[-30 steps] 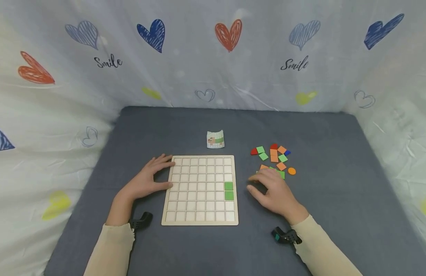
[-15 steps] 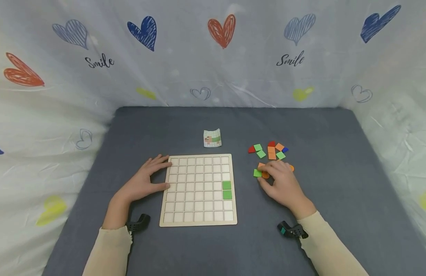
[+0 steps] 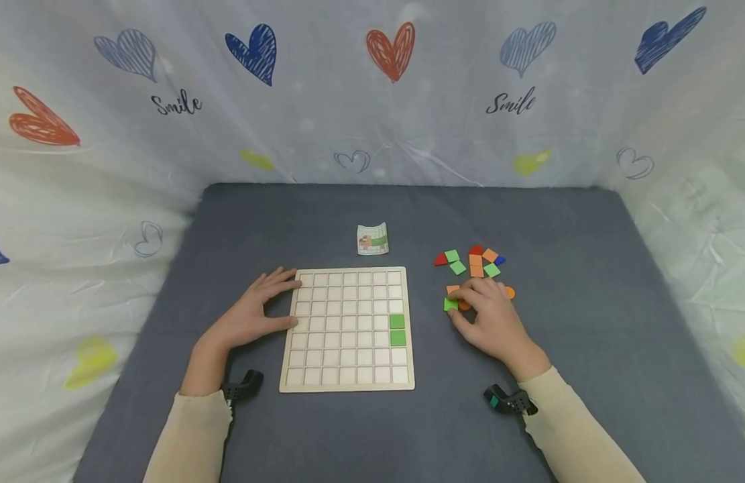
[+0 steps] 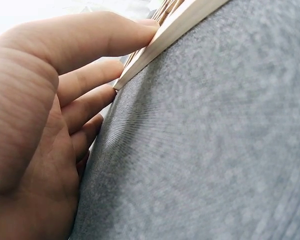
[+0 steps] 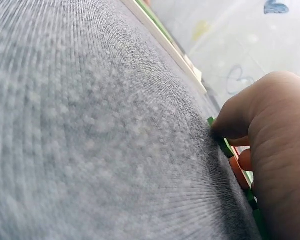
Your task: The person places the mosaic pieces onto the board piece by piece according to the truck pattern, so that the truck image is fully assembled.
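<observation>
Already two green squares in board touching my wide-spread left hand; right hand pinches green tile; loose pieces beyond unplaced.

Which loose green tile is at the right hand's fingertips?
The front-left green tile, at the fingertips of the right hand; the other loose green tiles in plain view lie farther back.
</observation>
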{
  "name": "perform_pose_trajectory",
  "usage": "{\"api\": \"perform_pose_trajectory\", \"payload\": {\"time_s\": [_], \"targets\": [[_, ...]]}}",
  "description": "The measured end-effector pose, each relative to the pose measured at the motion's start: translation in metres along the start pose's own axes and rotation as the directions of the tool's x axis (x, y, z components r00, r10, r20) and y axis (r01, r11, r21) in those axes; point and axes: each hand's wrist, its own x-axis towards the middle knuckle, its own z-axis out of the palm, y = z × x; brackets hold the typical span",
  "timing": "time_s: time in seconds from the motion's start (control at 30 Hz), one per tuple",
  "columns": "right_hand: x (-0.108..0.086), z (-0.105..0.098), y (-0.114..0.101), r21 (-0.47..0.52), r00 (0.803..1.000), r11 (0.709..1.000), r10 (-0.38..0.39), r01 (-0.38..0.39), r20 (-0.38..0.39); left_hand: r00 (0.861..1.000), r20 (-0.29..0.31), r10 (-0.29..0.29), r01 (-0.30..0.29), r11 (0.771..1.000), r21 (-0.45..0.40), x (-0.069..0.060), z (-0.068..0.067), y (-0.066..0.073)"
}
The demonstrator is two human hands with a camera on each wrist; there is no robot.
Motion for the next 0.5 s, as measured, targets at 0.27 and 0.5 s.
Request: {"api": "perform_pose_trajectory", "payload": {"time_s": [0.27, 0.5], "targets": [[-0.0006, 0.0018, -0.0005, -0.014, 0.999, 0.999, -0.043, 0.043, 0.02, 1.0, 0.007, -0.006, 0.006, 1.0, -0.006, -0.0003, 0.0004, 0.0017], [0.0013, 0.0029, -0.0011, -0.024, 0.998, 0.998, -0.061, 0.061, 0.015, 1.0, 0.003, -0.012, 0.012, 1.0, -0.003, -0.0005, -0.0001, 0.0033]]}}
